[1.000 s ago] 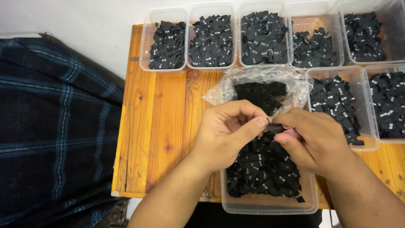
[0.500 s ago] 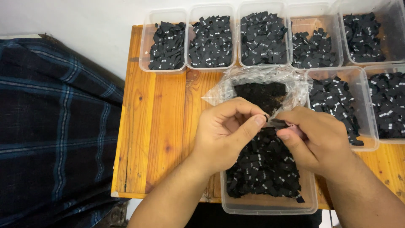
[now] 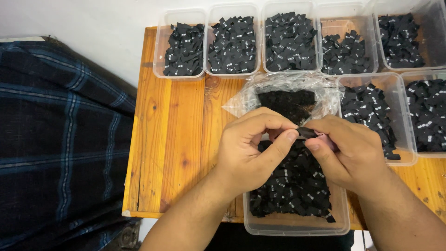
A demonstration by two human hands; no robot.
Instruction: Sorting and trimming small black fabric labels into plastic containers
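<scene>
A wooden desk (image 3: 176, 139) was seen against a pale wall, with dark blue checked fabric (image 3: 60, 139) spread to its left. Clear plastic tubs of small black labels were ranged along the back (image 3: 232, 44) and at the right (image 3: 371, 111); a crumpled clear bag (image 3: 288, 93) of more labels lay in the middle. The nearest tub (image 3: 297, 225) was largely covered by the hands, and the far-right tubs were cut off by the frame. A small black label (image 3: 306, 132) was pinched between the closed fingers (image 3: 290, 137) of the left hand (image 3: 251, 148) and those of the right hand (image 3: 353, 153), above the nearest tub. Both wrists were angled inward.
</scene>
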